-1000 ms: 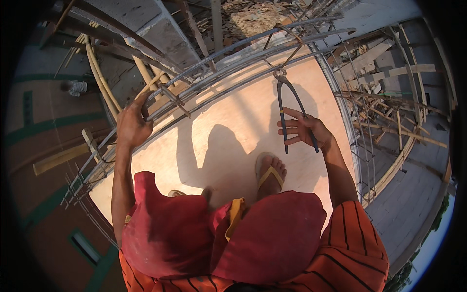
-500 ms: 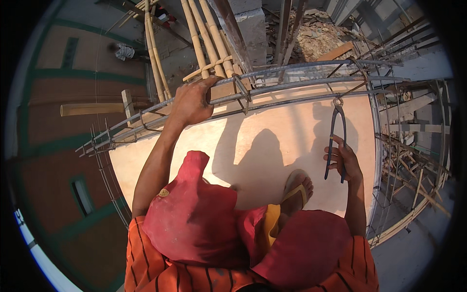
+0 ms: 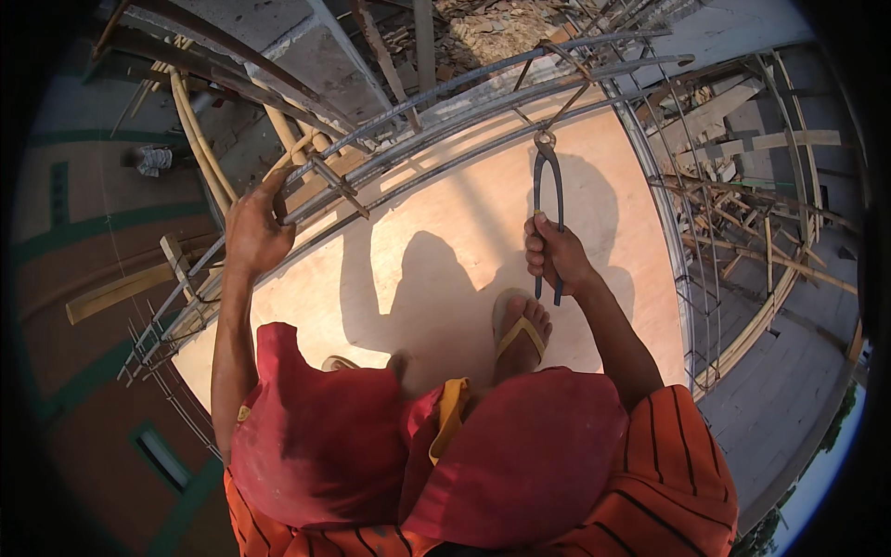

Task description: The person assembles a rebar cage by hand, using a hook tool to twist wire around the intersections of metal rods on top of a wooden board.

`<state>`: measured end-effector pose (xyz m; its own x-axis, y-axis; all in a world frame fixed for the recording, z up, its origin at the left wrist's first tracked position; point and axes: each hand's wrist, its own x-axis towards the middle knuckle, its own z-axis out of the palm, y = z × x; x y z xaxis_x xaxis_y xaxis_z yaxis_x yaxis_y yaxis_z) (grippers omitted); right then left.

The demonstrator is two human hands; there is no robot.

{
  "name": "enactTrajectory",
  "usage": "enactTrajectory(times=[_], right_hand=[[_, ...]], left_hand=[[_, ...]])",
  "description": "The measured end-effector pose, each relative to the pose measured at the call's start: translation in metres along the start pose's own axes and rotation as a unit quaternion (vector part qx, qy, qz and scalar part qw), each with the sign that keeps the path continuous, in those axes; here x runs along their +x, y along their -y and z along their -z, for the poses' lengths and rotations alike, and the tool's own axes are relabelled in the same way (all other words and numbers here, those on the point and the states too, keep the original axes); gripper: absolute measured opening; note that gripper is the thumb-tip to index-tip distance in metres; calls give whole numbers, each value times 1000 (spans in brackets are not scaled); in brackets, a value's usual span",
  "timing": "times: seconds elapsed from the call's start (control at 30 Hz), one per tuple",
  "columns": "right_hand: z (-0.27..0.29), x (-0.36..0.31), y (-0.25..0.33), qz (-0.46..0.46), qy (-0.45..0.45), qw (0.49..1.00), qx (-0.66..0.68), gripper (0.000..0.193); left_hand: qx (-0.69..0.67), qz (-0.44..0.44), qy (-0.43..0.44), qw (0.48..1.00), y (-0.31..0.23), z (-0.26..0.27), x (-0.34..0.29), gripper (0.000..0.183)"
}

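A long cage of steel rebar (image 3: 613, 71) crosses in front of me, tied with bent stirrups (image 3: 338, 189). My left hand (image 3: 258, 232) is closed over its bars at the left, just beside one stirrup. In my right hand (image 3: 559, 251) is a pair of dark long-handled pincers (image 3: 538, 176), fingers wrapped round the handles. Their jaws point away from me and meet the lower corner of another stirrup. Whether wire is between the jaws is too small to tell. Under the cage lies a pale plywood sheet (image 3: 640, 278), where my sandalled foot (image 3: 522, 339) rests.
Bamboo poles (image 3: 197, 144) and a rusty steel beam (image 3: 251, 88) stand beyond the cage at the left. More upright rebar (image 3: 691, 269) runs along the plywood's right edge, with a drop beyond. Rubble (image 3: 501, 28) lies far below. A person (image 3: 153, 160) is down at the far left.
My view has turned, so the cage slants more steeply. My right fingers have closed round the pincers, and the handles are nearer together. My left hand stays on the bars.
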<state>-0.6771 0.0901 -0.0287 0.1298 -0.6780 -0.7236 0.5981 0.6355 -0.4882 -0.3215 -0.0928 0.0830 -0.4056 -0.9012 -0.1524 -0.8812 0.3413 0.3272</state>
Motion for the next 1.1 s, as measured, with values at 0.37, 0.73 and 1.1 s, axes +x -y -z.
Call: enactTrajectory(times=[0.37,0.73,1.1], right_hand=[[-111,52,-31,116,-109,962,220,35],[-30,-41,57,-72,145,953,258,23],[-13,-18,39,5,-99,890,-445,39]], left_hand=[[11,7,-19,1000,-1,-9,-3,61],[15,40,-11,999,-8,-5,-7,61],[51,-22,-112,992,-23,-23,-27,54]])
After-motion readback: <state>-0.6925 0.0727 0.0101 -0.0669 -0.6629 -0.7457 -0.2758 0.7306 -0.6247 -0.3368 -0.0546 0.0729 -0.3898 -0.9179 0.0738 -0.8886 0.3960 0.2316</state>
